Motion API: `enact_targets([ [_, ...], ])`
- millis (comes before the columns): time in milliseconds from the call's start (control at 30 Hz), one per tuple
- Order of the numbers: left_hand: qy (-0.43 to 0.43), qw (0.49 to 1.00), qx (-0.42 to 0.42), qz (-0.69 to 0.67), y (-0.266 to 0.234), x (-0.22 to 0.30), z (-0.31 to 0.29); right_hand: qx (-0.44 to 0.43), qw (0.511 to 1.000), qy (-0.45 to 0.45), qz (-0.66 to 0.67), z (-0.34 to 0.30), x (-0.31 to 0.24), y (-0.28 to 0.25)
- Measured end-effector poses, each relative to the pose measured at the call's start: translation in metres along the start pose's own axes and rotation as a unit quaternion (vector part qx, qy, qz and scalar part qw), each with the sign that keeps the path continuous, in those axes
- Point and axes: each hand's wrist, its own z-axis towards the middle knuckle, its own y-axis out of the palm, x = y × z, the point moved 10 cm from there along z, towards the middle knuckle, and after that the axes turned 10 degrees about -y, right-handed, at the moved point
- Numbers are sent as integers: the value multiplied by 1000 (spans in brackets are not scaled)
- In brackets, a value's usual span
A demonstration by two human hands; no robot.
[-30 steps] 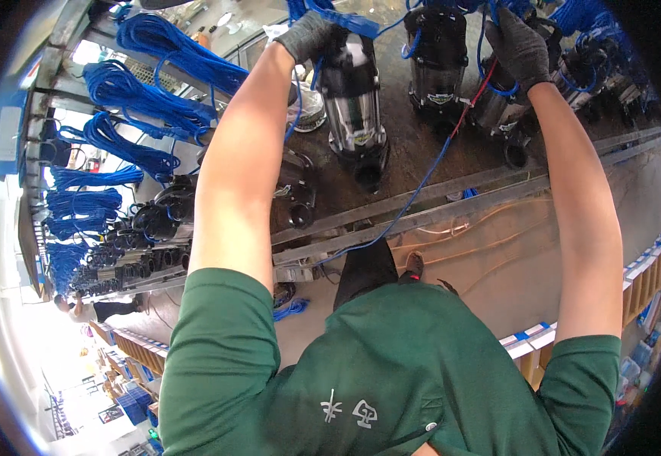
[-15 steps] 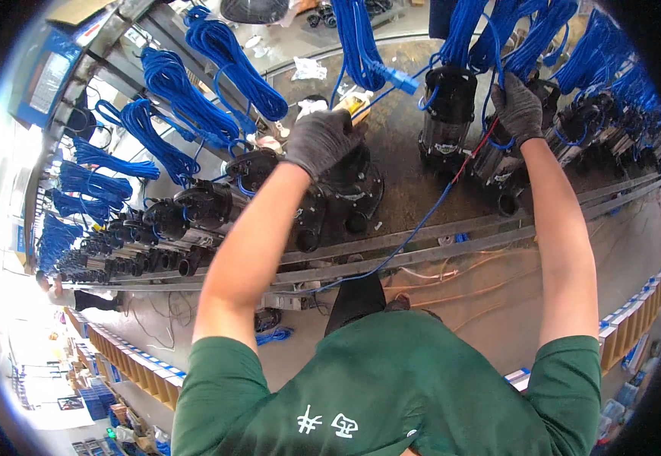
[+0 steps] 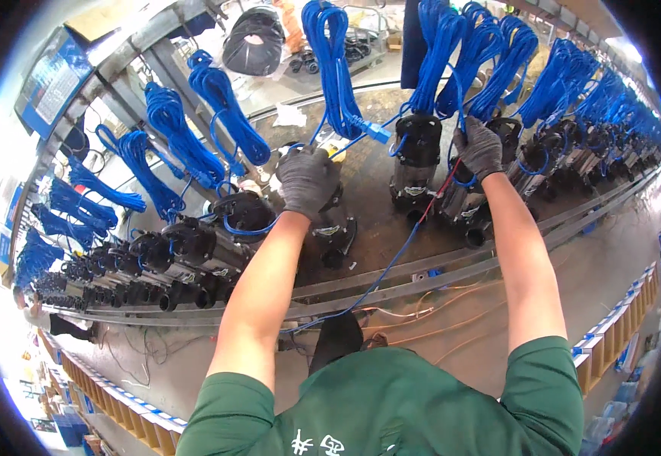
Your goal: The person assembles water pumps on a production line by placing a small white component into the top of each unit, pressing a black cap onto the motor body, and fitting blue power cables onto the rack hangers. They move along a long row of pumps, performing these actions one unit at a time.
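Observation:
My left hand (image 3: 306, 181), in a dark grey work glove, is closed over the top of a black, silver-bodied pump (image 3: 333, 228). Its fingertips are hidden behind the hand. My right hand (image 3: 479, 149), gloved alike, pinches a blue cable (image 3: 457, 91) beside an upright pump (image 3: 417, 156). Below that hand a thin red wire (image 3: 446, 181) runs into a blue lead (image 3: 391, 266), which droops past the bench edge. Between my hands, a blue plug (image 3: 377, 133) hangs from a coiled blue cable (image 3: 329, 68).
Rows of pumps with hanging blue cable coils (image 3: 220, 106) line the bench (image 3: 372, 216) on both sides. A metal rail (image 3: 422, 287) edges the bench. Orange cords (image 3: 452, 327) lie on the floor. Divided boxes (image 3: 600, 349) stand behind at right. Another person's arm (image 3: 38, 315) shows far left.
The view has tilted up, so the whole scene sits lower and further left. My left hand has turned to show more of its back over the pump. My right hand stays by the cable.

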Motion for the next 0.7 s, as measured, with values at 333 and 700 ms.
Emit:
enact_targets([
  [333,16,998,20,-62,-1,-1,-9,-13,1000,-2,-13,-6,1,-3],
  [700,191,947,137,-217,-32,17,-54,11,1000,8,-2,-2,-4,-4],
])
